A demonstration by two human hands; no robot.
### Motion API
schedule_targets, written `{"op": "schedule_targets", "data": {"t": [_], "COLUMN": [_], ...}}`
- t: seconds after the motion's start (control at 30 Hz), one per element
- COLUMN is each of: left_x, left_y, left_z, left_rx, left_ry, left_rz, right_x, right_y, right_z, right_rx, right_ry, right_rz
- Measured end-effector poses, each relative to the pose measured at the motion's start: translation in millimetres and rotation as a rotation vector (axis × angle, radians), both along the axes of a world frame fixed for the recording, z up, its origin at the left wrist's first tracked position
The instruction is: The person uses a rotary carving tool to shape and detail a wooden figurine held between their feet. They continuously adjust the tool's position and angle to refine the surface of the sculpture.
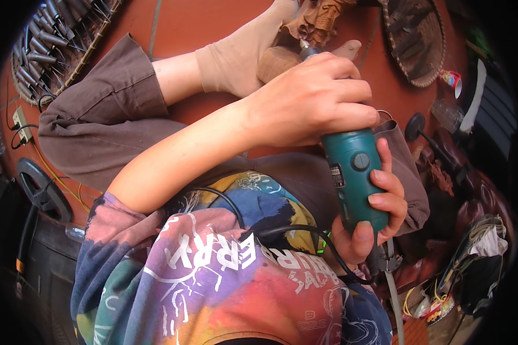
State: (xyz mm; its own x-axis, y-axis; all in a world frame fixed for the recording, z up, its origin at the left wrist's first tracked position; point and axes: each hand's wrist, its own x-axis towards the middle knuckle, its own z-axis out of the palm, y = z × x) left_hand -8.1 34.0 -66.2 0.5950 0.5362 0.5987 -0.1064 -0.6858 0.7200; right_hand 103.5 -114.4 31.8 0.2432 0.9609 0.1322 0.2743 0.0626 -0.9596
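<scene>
Both hands are clenched on one teal rotary tool (pixel 351 172), which runs up and away from the body. The left hand (pixel 313 98) wraps its front end, with its fingers (pixel 351 89) closed over the collar just behind the bit (pixel 302 43). The right hand (pixel 371 215) grasps the rear of the body, thumb on the near face and fingers (pixel 388 187) curled round from the far side. A black cord (pixel 296 231) loops from under the right hand across the printed shirt.

The bit touches a pale wood carving (pixel 313 23) just beyond the left-hand fingers. The carving seems to be braced by a foot in a beige sock (pixel 239 57) to the left of those fingers; how the wood rests on the red floor (pixel 213 23) is hidden.

The work in hand looks like fine grinding on the carving. For that, the left hand should steer from close to the bit while the right only carries the weight. Pressure is best kept light, with the bit stroked rather than dug in. The foot needs to pin the wood firmly, and the cord should stay slack and well behind both hands.

A basket of chisels (pixel 52 40) lies far left of the fingers, and a woven tray (pixel 414 40) lies to their right.
</scene>
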Motion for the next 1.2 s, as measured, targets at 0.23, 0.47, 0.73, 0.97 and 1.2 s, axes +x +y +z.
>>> {"op": "schedule_targets", "data": {"t": [0.23, 0.47, 0.73, 0.97, 1.2], "left_x": [4, -3, -6, 0, -10], "left_y": [0, -1, 1, 0, 2], "left_z": [2, -4, 0, 3, 3], "left_rx": [-0.02, 0.031, 0.037, -0.016, 0.009], "left_ry": [-0.023, -0.039, -0.015, 0.013, 0.028], "left_rz": [-0.004, -0.002, -0.032, -0.08, -0.069], "right_x": [0, -2, -4, 2, -10], "right_y": [9, 5, 4, 2, 2], "right_z": [5, 9, 3, 7, 5], "right_rx": [0.008, -0.08, -0.022, -0.033, -0.036], "right_ry": [-0.017, -0.048, -0.07, -0.09, -0.054], "right_rz": [0.045, 0.056, 0.042, 0.036, 0.007]}}
